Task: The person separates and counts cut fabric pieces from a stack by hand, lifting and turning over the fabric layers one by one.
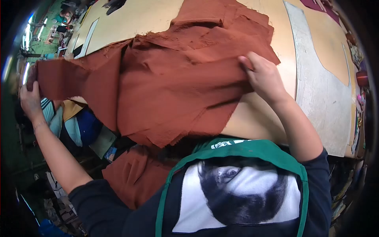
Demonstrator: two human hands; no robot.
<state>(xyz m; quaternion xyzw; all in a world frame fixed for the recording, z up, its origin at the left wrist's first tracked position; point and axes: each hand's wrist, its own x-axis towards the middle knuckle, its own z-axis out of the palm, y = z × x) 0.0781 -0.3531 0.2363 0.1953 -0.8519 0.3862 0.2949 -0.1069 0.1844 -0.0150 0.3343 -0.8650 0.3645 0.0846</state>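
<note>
Nearest the camera, at 6 o'clock, is a dark shirt with a black-and-white print, worn with a green apron. A large rust-coloured cloth lies on a pale table, spreading from the centre to 1 o'clock, with one end drawn out to 9 o'clock past the table's edge. Its near edge is frayed; its upper area is rumpled. The left hand, at 9 o'clock, grasps that outer end. The right hand, at 2 o'clock, is clenched on the cloth's right side, where taut creases run leftward. A second rust-coloured cloth sits at 7 o'clock, below table level. A grey curved panel lies flat from 1 to 4 o'clock, beyond the right hand. A dark scrap rests at 11 o'clock.
</note>
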